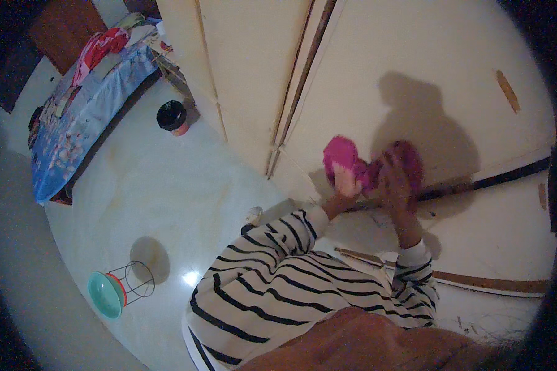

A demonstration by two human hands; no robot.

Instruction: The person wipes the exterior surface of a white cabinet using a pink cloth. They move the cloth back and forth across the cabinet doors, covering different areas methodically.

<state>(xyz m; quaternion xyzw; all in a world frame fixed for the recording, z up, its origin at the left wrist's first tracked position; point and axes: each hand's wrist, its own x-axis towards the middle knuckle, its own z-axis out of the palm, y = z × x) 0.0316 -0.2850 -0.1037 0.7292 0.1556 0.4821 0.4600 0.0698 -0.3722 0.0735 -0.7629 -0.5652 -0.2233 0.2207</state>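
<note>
Both of my hands are on a bright pink cloth (340, 150), bunched up in front of a cream panel (427, 60). The left hand (347, 182) grips one end, which bulges above the fingers. Around the other end, darker in shadow, is my right hand (396, 183), its fingers blurred. Between the hands the cloth is gathered and narrow. Striped sleeves cover both arms down to the wrists. My shadow falls on the panel behind the cloth.
On the left, a bed or table draped in blue floral fabric (116, 92) bears red cloth (106, 46). A bin with a black liner (171, 116) stands on the pale glossy floor (144, 190). Nearer, a turquoise bowl (104, 294) rests on a wire stand (139, 280).
</note>
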